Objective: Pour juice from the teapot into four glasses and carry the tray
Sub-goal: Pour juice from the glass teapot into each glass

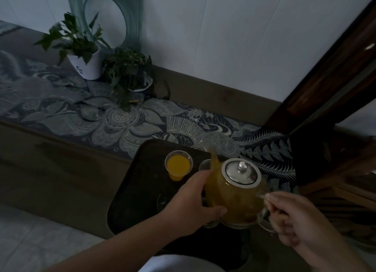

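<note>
A glass teapot (236, 198) full of orange juice, with a silver lid, hovers over the right side of a dark tray (134, 190). My right hand (295, 221) grips its clear handle. My left hand (195, 204) presses against the pot's left side. The spout points up and away, above an empty glass (204, 166) partly hidden behind the pot. One glass of juice (178, 167) stands at the tray's far end. Another empty glass (162, 200) is faintly visible beside my left hand.
The tray rests on a low wooden bench with a patterned blue runner (122, 117). Two potted plants (85, 54) (130, 72) and a round glass ornament (105, 13) stand at the back left against the wall. Dark wooden furniture (335, 88) rises on the right.
</note>
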`<action>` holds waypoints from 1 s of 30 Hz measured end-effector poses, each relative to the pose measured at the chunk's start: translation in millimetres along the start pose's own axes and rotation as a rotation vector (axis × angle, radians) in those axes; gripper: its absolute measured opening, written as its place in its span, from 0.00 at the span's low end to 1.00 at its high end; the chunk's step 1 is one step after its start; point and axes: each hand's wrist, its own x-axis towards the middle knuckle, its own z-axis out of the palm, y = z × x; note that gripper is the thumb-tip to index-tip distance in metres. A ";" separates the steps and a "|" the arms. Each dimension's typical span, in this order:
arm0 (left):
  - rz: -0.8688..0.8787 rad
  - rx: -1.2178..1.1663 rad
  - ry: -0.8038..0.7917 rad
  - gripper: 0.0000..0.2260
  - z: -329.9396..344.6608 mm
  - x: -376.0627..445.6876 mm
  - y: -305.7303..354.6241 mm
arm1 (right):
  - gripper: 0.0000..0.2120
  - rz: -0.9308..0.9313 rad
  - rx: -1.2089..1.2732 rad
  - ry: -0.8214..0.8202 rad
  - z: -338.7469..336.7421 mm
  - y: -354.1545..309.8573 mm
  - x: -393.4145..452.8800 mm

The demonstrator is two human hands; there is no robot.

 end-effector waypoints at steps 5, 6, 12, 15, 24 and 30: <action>-0.013 0.007 -0.041 0.36 23.0 15.2 -2.5 | 0.13 -0.001 -0.008 0.034 -19.4 5.0 -8.0; -0.012 0.030 -0.043 0.37 27.2 17.5 -3.6 | 0.15 0.012 -0.020 0.049 -22.7 6.4 -7.4; -0.041 0.054 -0.059 0.37 48.4 23.4 -8.6 | 0.17 0.055 -0.100 0.069 -36.0 6.3 -5.1; -0.071 0.062 -0.067 0.37 57.7 25.5 -13.1 | 0.17 0.081 -0.150 0.073 -39.9 4.5 -2.3; -0.134 0.058 -0.086 0.37 66.2 28.9 -23.9 | 0.18 0.132 -0.254 0.041 -39.2 -3.2 10.9; -0.167 0.030 -0.090 0.37 67.2 30.2 -25.0 | 0.16 0.181 -0.310 0.024 -39.5 -12.1 16.5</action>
